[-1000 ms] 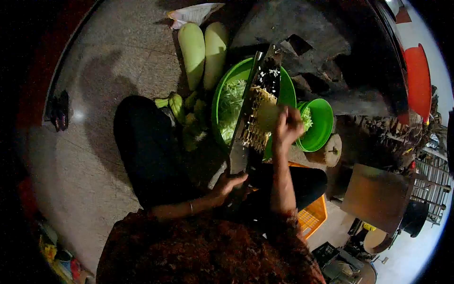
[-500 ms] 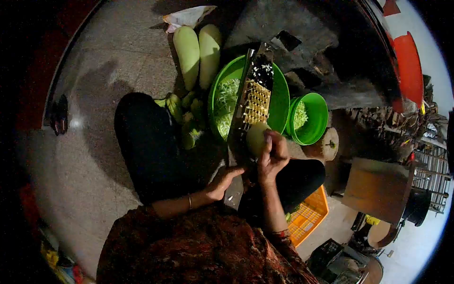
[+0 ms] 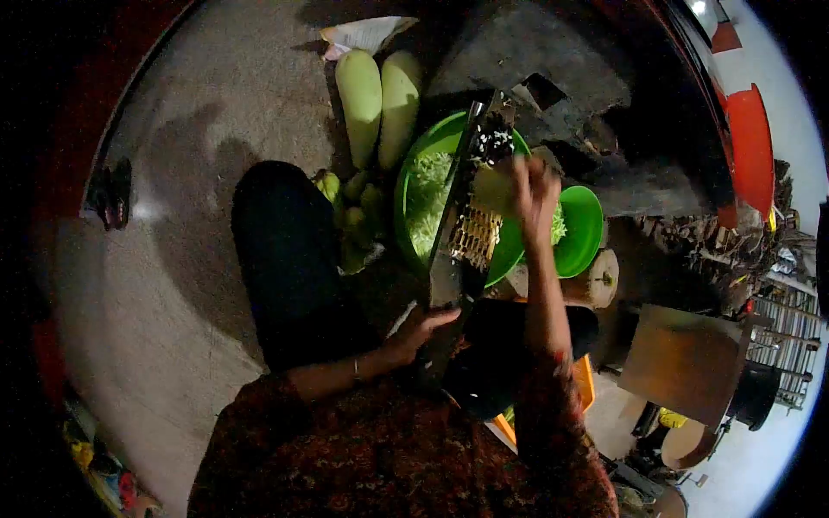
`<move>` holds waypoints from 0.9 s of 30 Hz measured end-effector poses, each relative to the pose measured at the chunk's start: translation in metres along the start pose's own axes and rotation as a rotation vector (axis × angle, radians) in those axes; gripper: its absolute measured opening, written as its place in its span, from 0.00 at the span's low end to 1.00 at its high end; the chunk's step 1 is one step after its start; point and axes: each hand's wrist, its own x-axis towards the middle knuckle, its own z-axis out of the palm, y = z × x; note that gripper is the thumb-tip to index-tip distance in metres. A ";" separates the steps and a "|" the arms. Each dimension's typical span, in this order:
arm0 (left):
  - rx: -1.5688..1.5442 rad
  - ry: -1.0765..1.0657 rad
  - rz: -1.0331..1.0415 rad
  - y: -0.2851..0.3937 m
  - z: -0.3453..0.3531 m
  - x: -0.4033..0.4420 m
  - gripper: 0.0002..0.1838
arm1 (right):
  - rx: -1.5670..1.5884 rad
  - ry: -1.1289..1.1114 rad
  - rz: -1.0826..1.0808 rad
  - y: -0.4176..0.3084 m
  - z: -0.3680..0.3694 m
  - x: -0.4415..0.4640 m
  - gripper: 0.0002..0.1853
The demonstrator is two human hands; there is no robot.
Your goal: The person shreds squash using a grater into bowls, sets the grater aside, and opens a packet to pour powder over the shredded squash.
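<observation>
A long grater (image 3: 475, 233) with a gold-coloured rough section lies slanted across a large green basin (image 3: 402, 207). My left hand (image 3: 416, 335) grips its near end, thumb laid over the edge. In my right hand (image 3: 537, 186), slightly blurred, is a pale green gourd piece (image 3: 492, 192) pressed to the grater's upper part. White bits cling to the dark far end. Pale shreds (image 3: 425, 203) fill part of the basin beneath. Just right of it stands a smaller green bucket (image 3: 585, 231), also with shreds inside.
Two whole pale gourds (image 3: 359, 104) lie beyond the basin on the left. Green cut pieces (image 3: 356, 216) are heaped by my left knee. An orange crate (image 3: 585, 385) is by my right leg, with a wooden stool-like block (image 3: 678, 358) farther right.
My right hand has slid the gourd piece up the grater, from its near end to the far part. My left hand keeps its grip. The view has shifted slightly.
</observation>
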 end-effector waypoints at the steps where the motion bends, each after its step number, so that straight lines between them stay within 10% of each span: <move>1: -0.021 -0.020 -0.008 -0.006 -0.002 0.003 0.17 | 0.206 -0.032 -0.037 -0.006 -0.001 -0.039 0.15; 3: -0.193 -0.080 -0.105 -0.007 -0.003 0.005 0.18 | 0.112 -0.125 -0.412 -0.012 -0.008 -0.078 0.09; 9: -0.046 0.021 0.059 -0.002 0.009 -0.012 0.19 | 0.139 0.357 -0.045 -0.004 0.029 -0.123 0.11; 16: 0.089 0.144 0.198 -0.001 0.020 -0.018 0.23 | 0.271 0.373 0.227 -0.014 0.023 -0.101 0.16; 19: -0.008 0.223 -0.061 -0.026 -0.004 0.006 0.26 | 0.245 0.575 0.097 -0.020 0.033 -0.146 0.16; 23: 0.152 0.355 0.154 -0.016 0.008 0.006 0.18 | 0.009 0.600 0.092 0.008 0.040 -0.095 0.16; 25: -0.023 0.202 -0.022 -0.006 0.004 -0.002 0.18 | 0.368 0.477 0.151 0.041 0.046 -0.043 0.14; 27: -0.152 0.008 -0.118 -0.002 0.001 -0.001 0.17 | -0.076 0.456 0.065 0.084 0.050 0.011 0.13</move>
